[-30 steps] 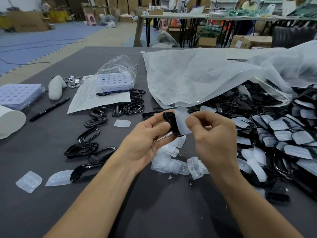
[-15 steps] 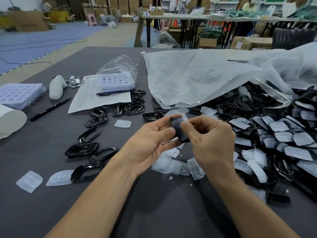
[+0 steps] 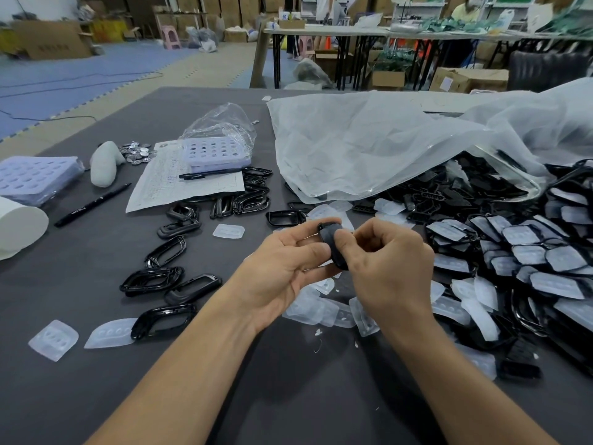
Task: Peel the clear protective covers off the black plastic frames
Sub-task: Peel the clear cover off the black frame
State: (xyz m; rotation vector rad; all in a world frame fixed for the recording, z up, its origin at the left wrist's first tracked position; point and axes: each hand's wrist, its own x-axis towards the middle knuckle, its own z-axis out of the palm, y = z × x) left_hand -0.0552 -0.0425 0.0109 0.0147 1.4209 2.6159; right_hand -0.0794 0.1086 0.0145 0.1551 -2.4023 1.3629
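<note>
Head view: both forearms reach in over the dark grey tabletop (image 3: 80,396) and the hands meet at centre. Left grip (image 3: 282,268) grasps a black frame (image 3: 332,242) from its left side, thumb on the near edge, fingers curled behind. Right grip (image 3: 388,264) is clenched on the same frame from the right, thumb pressed on its face, other fingers curled in. Frame is held on edge, just above the tabletop, between the two hands. Its face looks dull grey, so the clear cover seems to be on; can't tell if any corner is lifted.

Loose covers (image 3: 308,309) lie in a small heap directly under the hands, with two more (image 3: 53,338) near the left front. Bare frames (image 3: 167,279) are scattered to the left, glossy, apart from each other or overlapping in pairs. Covered frames (image 3: 529,261) are piled thick on the right, spilling out from under a big crumpled plastic bag (image 3: 369,149).

Far left: a paper sheet (image 3: 179,187) with a pen (image 3: 208,174) on it and a purple tray (image 3: 215,152) at its top edge inside a small clear bag. A black marker (image 3: 93,204) lies beside the sheet. Coins (image 3: 136,152) sit near a white lump (image 3: 104,167). A second purple tray (image 3: 32,178) and a white roll (image 3: 19,226) are at the left edge.
</note>
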